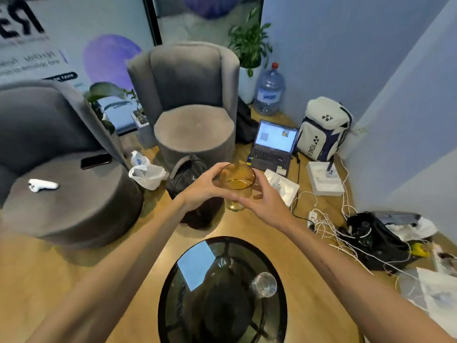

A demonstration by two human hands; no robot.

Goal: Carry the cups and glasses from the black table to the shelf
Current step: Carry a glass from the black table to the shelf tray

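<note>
Wooden floor (74, 280) fills the room. At the left is a grey stool (74, 209) with a phone (96, 161) on it, then a grey chair (190, 107). Both hands, left hand (201, 191) and right hand (264, 201), wrap tight around a yellow glass (237, 184), held up above the floor. Below, a clear glass (264, 284) stands on the black table (197, 293). A laptop (273, 147) and white cords (326, 221) lie at the right.

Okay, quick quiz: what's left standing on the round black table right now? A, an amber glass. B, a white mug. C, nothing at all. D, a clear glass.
D: a clear glass stands on the black table, while the amber glass is held up between the left hand and the right hand.
</note>
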